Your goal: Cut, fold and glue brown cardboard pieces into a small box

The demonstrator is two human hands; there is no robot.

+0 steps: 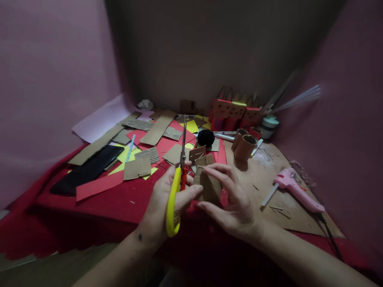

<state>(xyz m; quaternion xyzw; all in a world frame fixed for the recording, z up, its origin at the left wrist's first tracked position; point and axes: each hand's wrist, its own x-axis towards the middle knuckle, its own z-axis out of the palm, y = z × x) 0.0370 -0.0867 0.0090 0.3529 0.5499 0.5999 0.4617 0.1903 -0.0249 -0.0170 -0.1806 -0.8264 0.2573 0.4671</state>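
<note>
At the red-covered table, your left hand grips yellow-handled scissors, thumb against the cardboard piece your right hand pinches: likely light, stiff, creasable, best held by edges.

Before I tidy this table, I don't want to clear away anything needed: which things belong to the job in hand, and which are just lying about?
Part of the job: scissors, in the left hand; cardboard piece, at the right hand.

Probably just lying about, as neither hand touches them: glue gun; brown tubes; black ball; jar.
</note>
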